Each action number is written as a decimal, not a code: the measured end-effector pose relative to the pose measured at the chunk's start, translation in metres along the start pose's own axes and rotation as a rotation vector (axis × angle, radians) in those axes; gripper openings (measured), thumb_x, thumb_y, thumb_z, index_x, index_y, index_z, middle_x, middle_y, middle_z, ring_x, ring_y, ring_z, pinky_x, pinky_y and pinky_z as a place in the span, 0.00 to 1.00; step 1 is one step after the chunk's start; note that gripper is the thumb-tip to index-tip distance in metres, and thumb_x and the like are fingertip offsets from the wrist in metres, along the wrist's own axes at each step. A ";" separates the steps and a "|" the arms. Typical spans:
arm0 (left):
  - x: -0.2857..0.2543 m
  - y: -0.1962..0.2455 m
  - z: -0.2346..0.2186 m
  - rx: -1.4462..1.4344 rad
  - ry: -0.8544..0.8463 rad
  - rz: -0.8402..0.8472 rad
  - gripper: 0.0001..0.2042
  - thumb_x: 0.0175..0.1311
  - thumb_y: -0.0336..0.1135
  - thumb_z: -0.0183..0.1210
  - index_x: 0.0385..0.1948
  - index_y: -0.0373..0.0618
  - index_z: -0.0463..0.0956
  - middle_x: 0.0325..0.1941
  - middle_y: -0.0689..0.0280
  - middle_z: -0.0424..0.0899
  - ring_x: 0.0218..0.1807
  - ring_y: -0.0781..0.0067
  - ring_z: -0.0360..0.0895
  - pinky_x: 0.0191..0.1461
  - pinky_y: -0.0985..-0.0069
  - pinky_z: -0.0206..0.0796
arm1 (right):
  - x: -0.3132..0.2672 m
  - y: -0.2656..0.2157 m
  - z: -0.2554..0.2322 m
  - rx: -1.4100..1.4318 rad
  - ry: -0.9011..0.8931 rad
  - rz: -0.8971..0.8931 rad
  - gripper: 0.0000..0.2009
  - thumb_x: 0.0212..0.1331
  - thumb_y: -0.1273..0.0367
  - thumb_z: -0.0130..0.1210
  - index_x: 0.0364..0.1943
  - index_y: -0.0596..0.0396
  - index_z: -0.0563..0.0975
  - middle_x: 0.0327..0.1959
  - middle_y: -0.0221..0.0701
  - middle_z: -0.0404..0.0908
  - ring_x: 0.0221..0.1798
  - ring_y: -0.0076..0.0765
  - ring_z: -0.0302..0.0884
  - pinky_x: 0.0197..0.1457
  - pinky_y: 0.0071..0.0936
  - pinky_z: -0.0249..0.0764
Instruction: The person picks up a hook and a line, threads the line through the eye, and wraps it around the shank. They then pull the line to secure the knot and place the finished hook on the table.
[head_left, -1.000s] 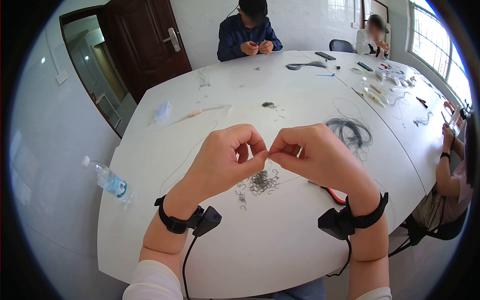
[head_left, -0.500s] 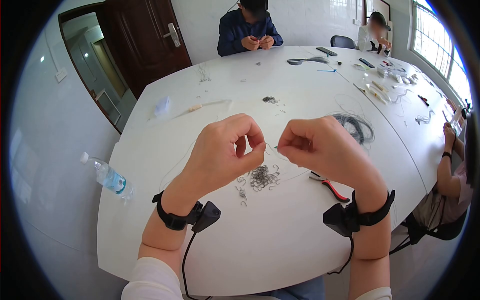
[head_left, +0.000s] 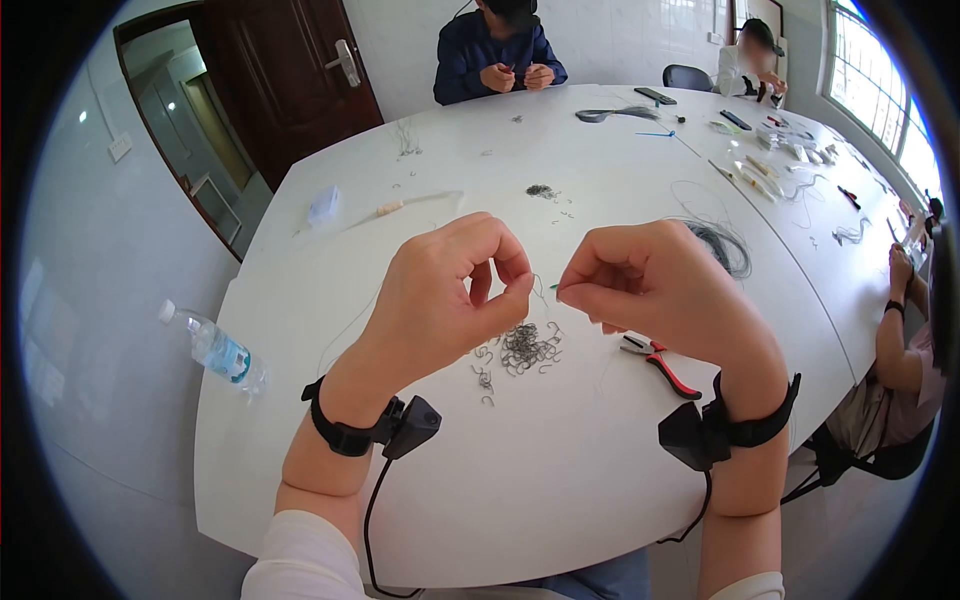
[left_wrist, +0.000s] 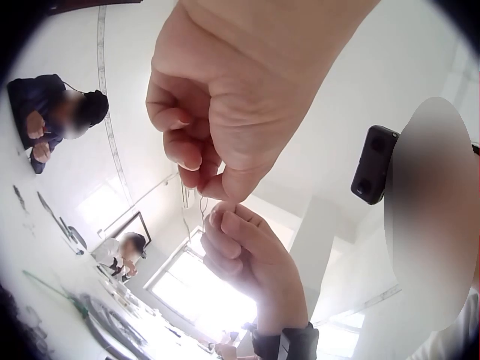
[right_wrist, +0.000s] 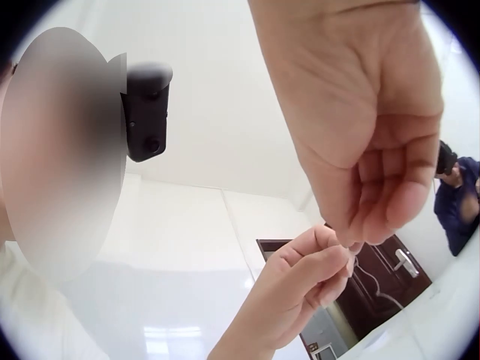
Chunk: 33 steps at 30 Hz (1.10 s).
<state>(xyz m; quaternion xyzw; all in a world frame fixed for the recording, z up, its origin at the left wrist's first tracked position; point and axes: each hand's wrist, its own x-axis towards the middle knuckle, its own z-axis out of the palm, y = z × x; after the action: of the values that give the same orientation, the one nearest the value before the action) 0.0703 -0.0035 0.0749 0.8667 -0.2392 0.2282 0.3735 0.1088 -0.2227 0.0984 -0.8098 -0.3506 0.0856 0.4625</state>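
Head view: left grip (head_left: 445, 295) pinched on thin line (head_left: 542, 287), right grip (head_left: 665, 290) on green tip (head_left: 554, 287); hooks (head_left: 528, 349), pliers (head_left: 662, 366) nearby

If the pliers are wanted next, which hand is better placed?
Probably the right hand: the pliers lie close by on its side, while the hook pile lies between them and the left hand. Its fingertips are pinched together, so they may need freeing first.

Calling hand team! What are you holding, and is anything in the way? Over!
Left hand pinching thin line. Right hand pinching small green-tipped item. Metal hooks below, pliers nearby; neither blocking fingertips. Over.
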 end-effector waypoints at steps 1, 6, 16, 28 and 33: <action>0.000 0.000 0.000 -0.006 0.001 -0.005 0.06 0.56 0.23 0.63 0.26 0.43 0.75 0.26 0.74 0.75 0.23 0.87 0.66 0.25 0.86 0.54 | -0.001 -0.002 -0.001 -0.070 0.028 -0.083 0.12 0.58 0.71 0.61 0.41 0.67 0.78 0.23 0.36 0.82 0.25 0.28 0.81 0.30 0.23 0.72; 0.000 0.001 0.000 0.023 0.012 -0.007 0.06 0.54 0.27 0.65 0.25 0.43 0.75 0.26 0.69 0.78 0.21 0.79 0.71 0.23 0.81 0.61 | 0.003 -0.002 0.016 0.120 0.135 -0.096 0.13 0.59 0.71 0.59 0.44 0.67 0.76 0.29 0.38 0.84 0.25 0.28 0.81 0.29 0.23 0.73; 0.001 -0.008 -0.005 0.133 0.040 -0.019 0.05 0.55 0.24 0.62 0.25 0.43 0.74 0.26 0.72 0.76 0.25 0.86 0.68 0.27 0.83 0.57 | -0.019 -0.006 -0.033 0.166 0.127 -0.055 0.08 0.63 0.69 0.61 0.32 0.61 0.81 0.22 0.20 0.75 0.23 0.12 0.65 0.27 0.14 0.61; 0.002 -0.080 -0.048 0.267 -0.074 -0.366 0.04 0.54 0.28 0.61 0.26 0.39 0.76 0.23 0.65 0.78 0.25 0.78 0.73 0.30 0.79 0.64 | -0.090 0.009 -0.118 0.112 0.464 -0.478 0.10 0.74 0.66 0.45 0.35 0.56 0.71 0.22 0.21 0.58 0.21 0.14 0.54 0.24 0.14 0.53; -0.010 -0.117 -0.084 0.507 -0.213 -0.645 0.05 0.52 0.30 0.62 0.26 0.39 0.78 0.24 0.64 0.81 0.27 0.72 0.78 0.32 0.75 0.68 | -0.071 0.007 -0.101 -0.054 0.369 -0.360 0.08 0.69 0.68 0.51 0.34 0.58 0.75 0.26 0.26 0.74 0.23 0.13 0.63 0.25 0.16 0.58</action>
<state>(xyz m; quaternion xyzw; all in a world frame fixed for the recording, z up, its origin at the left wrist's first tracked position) 0.1126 0.1331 0.0583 0.9804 0.0710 0.0604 0.1738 0.1068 -0.3404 0.1366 -0.7483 -0.4012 -0.1567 0.5045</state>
